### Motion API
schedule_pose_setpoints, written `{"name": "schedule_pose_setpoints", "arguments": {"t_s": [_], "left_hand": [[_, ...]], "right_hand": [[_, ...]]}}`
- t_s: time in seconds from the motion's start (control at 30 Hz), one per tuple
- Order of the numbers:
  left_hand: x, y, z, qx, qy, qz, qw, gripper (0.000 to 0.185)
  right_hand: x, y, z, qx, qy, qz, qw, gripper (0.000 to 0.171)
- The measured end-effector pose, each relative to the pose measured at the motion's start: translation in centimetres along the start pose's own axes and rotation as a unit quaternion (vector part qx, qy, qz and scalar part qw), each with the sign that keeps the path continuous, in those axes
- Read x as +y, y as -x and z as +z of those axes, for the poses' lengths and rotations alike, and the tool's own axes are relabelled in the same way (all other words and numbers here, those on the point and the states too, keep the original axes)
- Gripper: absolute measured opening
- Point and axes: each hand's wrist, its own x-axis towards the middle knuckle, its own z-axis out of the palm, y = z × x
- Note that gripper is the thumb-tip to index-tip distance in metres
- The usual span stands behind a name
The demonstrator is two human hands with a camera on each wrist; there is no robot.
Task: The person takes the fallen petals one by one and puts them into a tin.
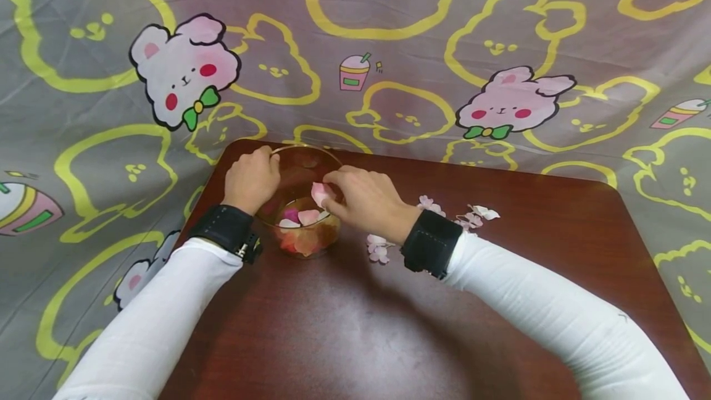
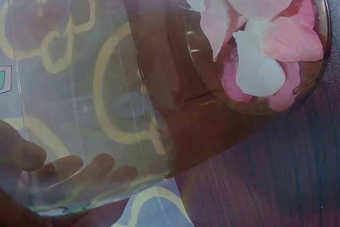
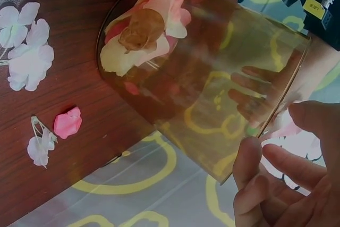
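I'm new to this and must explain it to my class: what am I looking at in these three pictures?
There is no machine here, only a person's two bare hands. The wide picture comes from a camera worn on the head, looking forward and down. The other two come from cameras worn on the wrists, one per hand. A tinted glass vase stands on a reddish-brown table, with loose petals at its bottom. The left hand grips the vase at its rim, and the right hand pinches a pink petal at the opening. Pale blossoms lie on the table too.
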Motion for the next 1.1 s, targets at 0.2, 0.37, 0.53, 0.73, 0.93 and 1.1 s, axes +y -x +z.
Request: {"name": "schedule_pose_setpoints", "arguments": {"t_s": [0.2,0.37,0.53,0.73,0.93,1.1], "left_hand": [[-0.1,0.0,-0.1,0.000,0.001,0.001,1.0000,0.035],[-0.1,0.0,-0.1,0.002,0.001,0.000,1.0000,0.035],[0.0,-0.1,0.0,0.002,0.001,0.000,1.0000,0.035],[0.0,-0.1,-0.1,0.001,0.002,0.000,1.0000,0.035],[-0.1,-0.2,0.0,0.005,0.001,0.002,1.0000,0.034],[-0.2,-0.2,0.0,0.005,0.000,0.003,1.0000,0.034]], "right_hand": [[0.1,0.0,-0.1,-0.005,0.000,0.005,1.000,0.041],[0.0,-0.3,0.1,-0.008,-0.005,0.004,1.000,0.042],[0.0,-0.3,0.3,-0.010,-0.017,0.003,1.000,0.028],[0.7,-0.2,0.0,0.000,-0.023,0.003,1.000,0.012],[2.8,0.2,-0.9,0.016,-0.028,0.039,0.999,0.018],[5.7,0.7,-0.9,0.011,-0.026,0.091,0.995,0.023]]}}
